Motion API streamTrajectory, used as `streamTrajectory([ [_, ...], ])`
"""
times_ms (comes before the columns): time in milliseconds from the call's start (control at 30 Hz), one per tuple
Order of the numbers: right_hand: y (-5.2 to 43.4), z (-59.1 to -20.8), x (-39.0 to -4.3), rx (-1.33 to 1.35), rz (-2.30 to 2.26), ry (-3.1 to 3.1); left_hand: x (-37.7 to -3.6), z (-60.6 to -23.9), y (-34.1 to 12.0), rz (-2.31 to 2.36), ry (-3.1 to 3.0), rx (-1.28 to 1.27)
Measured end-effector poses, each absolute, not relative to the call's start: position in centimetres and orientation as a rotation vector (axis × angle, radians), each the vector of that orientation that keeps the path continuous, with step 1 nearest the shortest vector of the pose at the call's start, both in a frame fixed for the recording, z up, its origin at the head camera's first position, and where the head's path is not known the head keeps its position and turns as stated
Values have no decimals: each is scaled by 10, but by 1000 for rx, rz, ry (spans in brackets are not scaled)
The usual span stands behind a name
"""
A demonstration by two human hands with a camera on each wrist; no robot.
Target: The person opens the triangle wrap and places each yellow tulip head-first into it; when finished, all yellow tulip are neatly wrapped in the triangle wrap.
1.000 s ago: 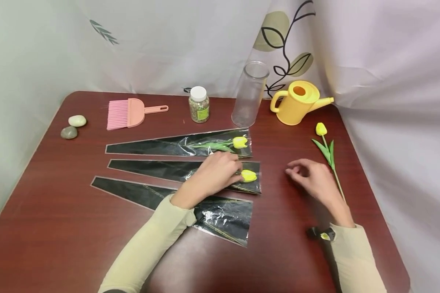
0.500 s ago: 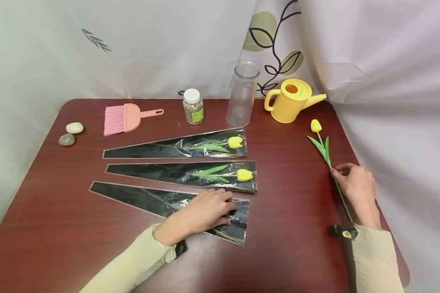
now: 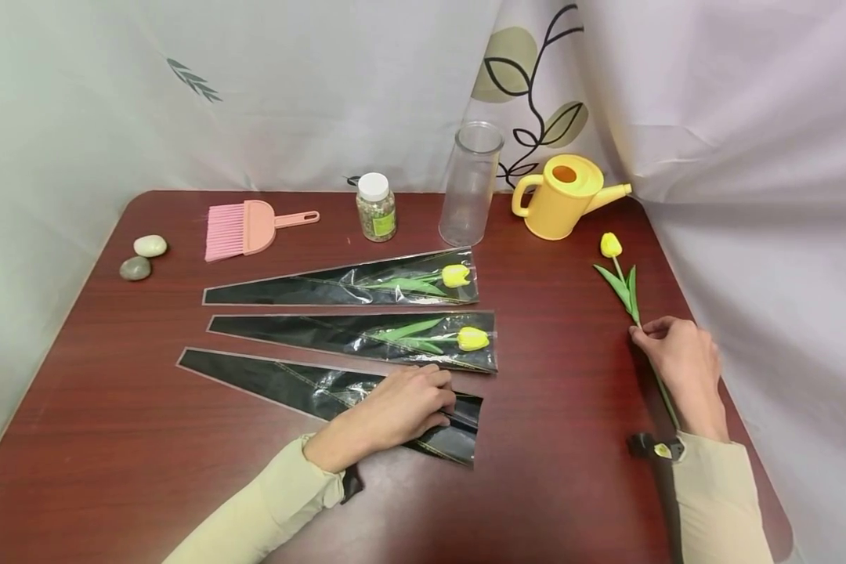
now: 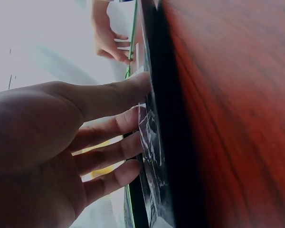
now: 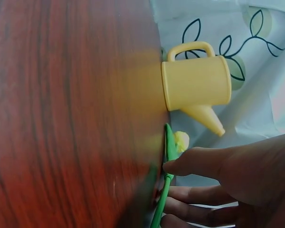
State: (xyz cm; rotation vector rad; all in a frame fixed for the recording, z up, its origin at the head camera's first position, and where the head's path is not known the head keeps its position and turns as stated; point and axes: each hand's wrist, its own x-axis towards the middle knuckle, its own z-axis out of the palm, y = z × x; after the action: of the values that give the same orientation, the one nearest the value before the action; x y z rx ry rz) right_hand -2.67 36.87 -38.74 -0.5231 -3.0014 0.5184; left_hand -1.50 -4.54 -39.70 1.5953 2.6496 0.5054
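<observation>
Near the wide end of the nearest black-backed clear flower sleeve (image 3: 268,376), my left hand (image 3: 402,403) pinches its film between thumb and fingers. That end now buckles, its mouth showing a dark fold. In the left wrist view, the thumb (image 4: 118,92) and fingertips meet the shiny film (image 4: 152,137) low over the table. At the right, my right hand (image 3: 684,364) pinches the green stem of a yellow tulip (image 3: 611,245) just below its leaves. The right wrist view shows the thumb at the stem (image 5: 160,204), with the other fingers behind it.
Two more sleeves, a middle one (image 3: 254,325) and a far one (image 3: 254,294), each hold a yellow tulip. Behind stand a lidded jar (image 3: 377,215), a clear vase (image 3: 465,196) and a yellow watering can (image 3: 564,204). A pink brush (image 3: 257,227) and two stones (image 3: 135,269) lie left.
My left hand has moved from the middle sleeve to the nearest one, whose wide end has since buckled. My right hand has moved right and taken the loose tulip's stem.
</observation>
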Motion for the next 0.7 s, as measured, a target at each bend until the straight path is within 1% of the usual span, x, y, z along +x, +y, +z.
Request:
streamTrajectory([
  [700, 369, -380, -34, -602, 567, -3040, -16, -388, -43, 559, 2639, 1561],
])
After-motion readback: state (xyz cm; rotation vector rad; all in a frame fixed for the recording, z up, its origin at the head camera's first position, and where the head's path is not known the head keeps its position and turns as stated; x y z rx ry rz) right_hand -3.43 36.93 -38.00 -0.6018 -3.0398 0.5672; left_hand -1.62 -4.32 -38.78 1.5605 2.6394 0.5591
